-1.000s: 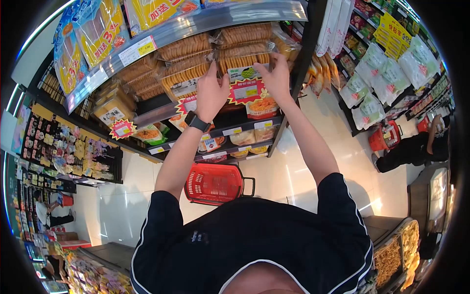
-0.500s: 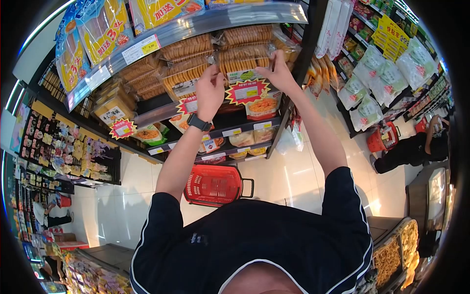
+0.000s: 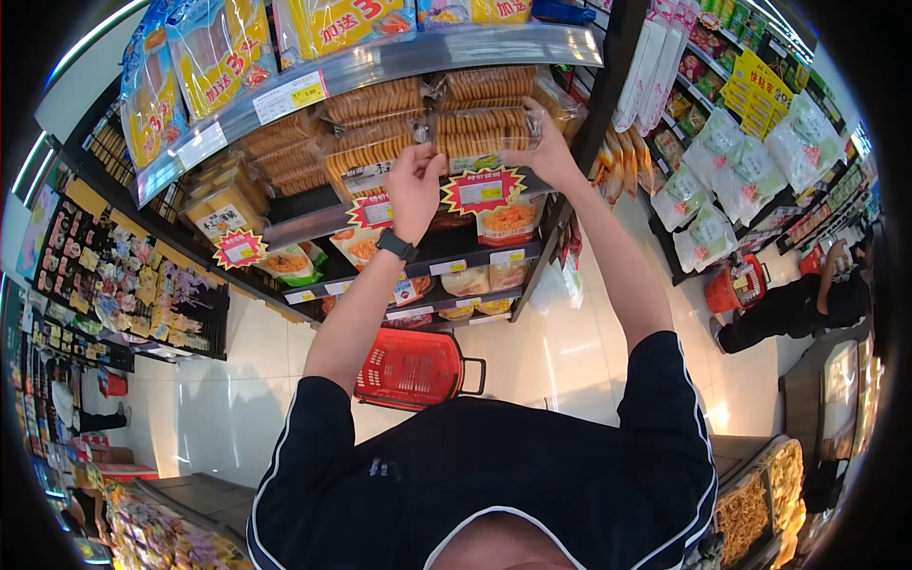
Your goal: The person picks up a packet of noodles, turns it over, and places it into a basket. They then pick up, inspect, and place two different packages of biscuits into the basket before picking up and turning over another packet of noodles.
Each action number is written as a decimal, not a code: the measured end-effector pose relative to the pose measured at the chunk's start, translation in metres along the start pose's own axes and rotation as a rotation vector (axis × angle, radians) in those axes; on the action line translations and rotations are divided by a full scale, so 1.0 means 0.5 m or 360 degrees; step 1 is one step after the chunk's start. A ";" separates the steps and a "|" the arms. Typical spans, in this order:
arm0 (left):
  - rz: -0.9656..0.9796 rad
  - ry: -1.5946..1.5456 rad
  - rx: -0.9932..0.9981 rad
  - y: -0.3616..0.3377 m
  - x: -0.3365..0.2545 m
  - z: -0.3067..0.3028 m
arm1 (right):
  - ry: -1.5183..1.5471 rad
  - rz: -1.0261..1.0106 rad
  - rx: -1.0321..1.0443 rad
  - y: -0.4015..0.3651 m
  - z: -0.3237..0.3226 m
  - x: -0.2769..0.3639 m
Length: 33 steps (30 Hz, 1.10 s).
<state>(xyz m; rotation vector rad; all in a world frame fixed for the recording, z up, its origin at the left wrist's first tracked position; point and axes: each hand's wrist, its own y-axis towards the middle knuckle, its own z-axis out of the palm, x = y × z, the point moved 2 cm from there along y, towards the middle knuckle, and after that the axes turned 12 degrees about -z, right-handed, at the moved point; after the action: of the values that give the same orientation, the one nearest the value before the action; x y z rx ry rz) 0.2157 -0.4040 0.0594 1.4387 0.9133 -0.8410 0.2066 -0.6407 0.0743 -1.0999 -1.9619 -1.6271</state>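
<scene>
At left, price tag signs aside, a neighbour pack sits on a shelf; just right of it is the left hand, wearing a watch, its fingers curled by the near left corner of a clear biscuit pack, gripping or only touching, cannot tell; below on the floor stands a red basket; the biscuit pack lies on the shelf between both hands, above a red sign; the right hand grasps its right end, thumb in front.
</scene>
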 end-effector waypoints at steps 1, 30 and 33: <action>0.0010 -0.0056 -0.0005 -0.002 0.003 0.001 | -0.0130 -0.0057 0.0026 -0.001 -0.002 0.010; -0.0607 -0.0679 0.0840 -0.292 -0.068 -0.338 | 0.1108 0.0537 -0.0366 -0.258 0.252 0.324; -0.0696 -0.0658 0.0927 -0.298 -0.067 -0.378 | 0.1089 0.0536 -0.0316 -0.260 0.286 0.342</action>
<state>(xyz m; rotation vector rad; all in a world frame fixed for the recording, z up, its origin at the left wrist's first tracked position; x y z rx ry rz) 0.0648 -0.2150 0.0368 1.4749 0.6948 -1.7705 0.0292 -0.4533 0.0702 -0.7375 -1.1376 -1.7248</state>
